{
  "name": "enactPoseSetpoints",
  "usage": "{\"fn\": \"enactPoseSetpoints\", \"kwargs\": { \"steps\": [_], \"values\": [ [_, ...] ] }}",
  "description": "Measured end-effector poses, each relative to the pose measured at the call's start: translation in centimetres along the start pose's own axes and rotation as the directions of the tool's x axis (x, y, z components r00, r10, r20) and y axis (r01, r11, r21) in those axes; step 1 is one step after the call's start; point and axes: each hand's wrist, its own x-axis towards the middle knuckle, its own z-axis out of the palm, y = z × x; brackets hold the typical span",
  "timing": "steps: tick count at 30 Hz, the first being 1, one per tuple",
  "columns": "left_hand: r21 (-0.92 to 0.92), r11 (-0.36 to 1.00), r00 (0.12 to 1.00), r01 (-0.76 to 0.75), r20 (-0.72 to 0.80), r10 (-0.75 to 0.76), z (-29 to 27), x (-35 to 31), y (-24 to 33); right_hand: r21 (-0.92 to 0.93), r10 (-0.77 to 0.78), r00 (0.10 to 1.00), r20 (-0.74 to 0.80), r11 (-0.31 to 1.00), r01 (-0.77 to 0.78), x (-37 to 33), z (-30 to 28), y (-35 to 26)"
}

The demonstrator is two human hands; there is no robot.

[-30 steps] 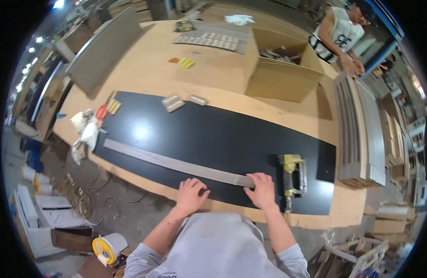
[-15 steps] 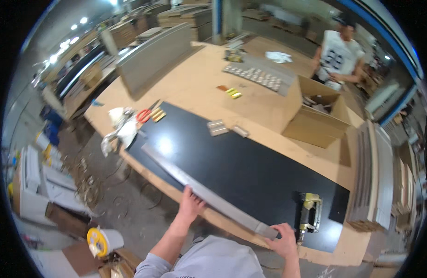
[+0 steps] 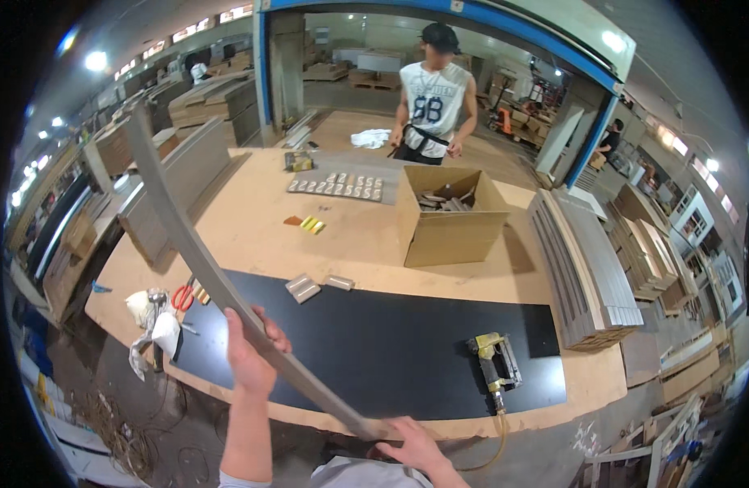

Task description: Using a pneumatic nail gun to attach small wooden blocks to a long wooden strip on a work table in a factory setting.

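A long, narrow grey board strip [image 3: 197, 244] slants up from near my body toward the far left, raised above a black panel [image 3: 390, 342]. My left hand [image 3: 254, 350] is wrapped round its middle. At the strip's near end, my right hand [image 3: 413, 446] grips it between thumb and fingers. The black panel lies flat on the tan worktable. On the panel's right part rests a yellow and black nail gun [image 3: 494, 366] with a hose attached. Small grey-brown blocks [image 3: 303, 288] lie at the panel's far edge.
An open cardboard box [image 3: 451, 240] holding small pieces stands beyond the panel. Red-handled scissors [image 3: 182, 298] and a white cloth bundle [image 3: 164, 332] sit at the left. Stacked boards [image 3: 581, 268] line the right. Another person [image 3: 435, 98] stands across the table [image 3: 252, 195].
The strip has come up off the black panel, its far end raised high to the left. My left hand has moved up and left with it. The view has tilted upward and turned right.
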Motion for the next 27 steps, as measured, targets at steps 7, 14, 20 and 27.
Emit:
{"fn": "enactPoseSetpoints", "kwargs": {
  "steps": [7,14,20,27],
  "values": [
    [0.942,0.329,0.992,0.074,-0.034,-0.124,0.2,0.7,2.8,0.0,0.045,0.991,0.123,0.999,-0.045,1.1,3.1,0.3],
    [0.903,-0.347,0.809,-0.252,-0.001,-0.588,-9.3,1.6,-6.8,0.024,0.105,0.99,0.091,0.994,-0.108,1.3,3.6,-0.1],
    [0.881,-0.336,0.758,-0.333,0.039,-0.651,-14.5,2.9,-10.0,0.097,0.132,0.989,0.071,0.986,-0.139,2.4,4.9,-0.1],
    [0.892,-0.205,0.905,-0.402,0.355,-0.234,-16.6,2.7,-13.2,0.145,0.125,0.98,-0.153,0.984,-0.102,9.6,1.0,-1.3]
  ]
}}
